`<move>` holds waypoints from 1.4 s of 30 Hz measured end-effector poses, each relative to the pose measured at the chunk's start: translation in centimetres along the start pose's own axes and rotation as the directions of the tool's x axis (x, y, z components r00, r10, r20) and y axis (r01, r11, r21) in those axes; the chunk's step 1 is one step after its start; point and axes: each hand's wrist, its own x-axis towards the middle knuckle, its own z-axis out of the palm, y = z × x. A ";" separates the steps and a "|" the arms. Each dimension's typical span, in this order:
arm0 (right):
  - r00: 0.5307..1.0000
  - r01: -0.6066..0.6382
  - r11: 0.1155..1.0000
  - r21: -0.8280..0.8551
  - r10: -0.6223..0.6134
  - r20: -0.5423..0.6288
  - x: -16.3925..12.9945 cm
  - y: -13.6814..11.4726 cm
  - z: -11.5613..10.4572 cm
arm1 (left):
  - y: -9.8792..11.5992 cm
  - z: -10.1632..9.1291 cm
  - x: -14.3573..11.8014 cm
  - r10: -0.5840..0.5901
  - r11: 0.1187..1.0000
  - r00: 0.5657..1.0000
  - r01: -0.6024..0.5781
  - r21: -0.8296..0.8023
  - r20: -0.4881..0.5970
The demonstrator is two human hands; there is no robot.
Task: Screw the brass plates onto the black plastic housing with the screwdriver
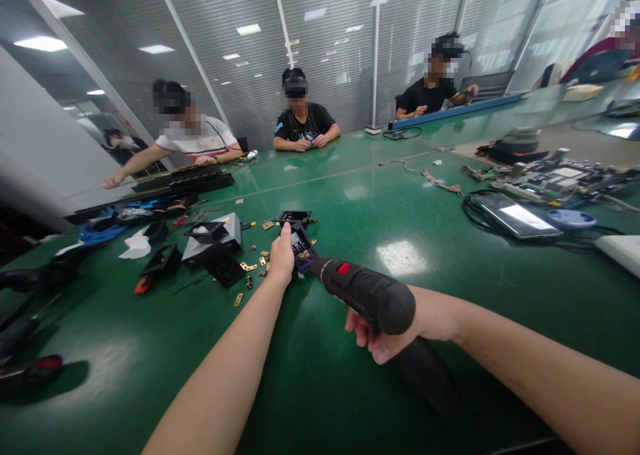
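Note:
My left hand [283, 255] grips the near left side of a small black plastic box [302, 243] with metal parts inside. Wrapped round a black cordless drill [367, 292] with a red switch, my right hand [385, 335] points its tip leftward and away from me. The drill's tip reaches the box's near right part; whether it sits on a screw I cannot make out. Just beyond the held box stands another black box [294, 216]. Loose brass plates [249, 267] and small brass pieces lie left of my left hand.
Black housings [224, 263] and a grey metal box [236, 235] stand on the green table [360, 208] to the left. To the right lie a phone [525, 215], cables and circuit boards [565, 175]. Several people sit along the far side.

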 end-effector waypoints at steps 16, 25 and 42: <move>1.000 0.004 1.000 -0.020 -0.004 -0.017 0.0 -0.2 0.1 | 0.6 0.1 -0.5 0.005 1.000 1.000 -0.004 0.026 -0.007; 1.000 -0.023 1.000 -0.002 0.023 -0.020 -0.3 -0.6 0.2 | 0.4 0.2 -0.4 0.011 1.000 1.000 -0.012 0.029 0.005; 0.999 -0.004 1.000 -0.022 0.003 -0.035 -0.5 -1.2 0.3 | 0.3 0.2 0.0 0.022 1.000 1.000 -0.022 0.005 -0.003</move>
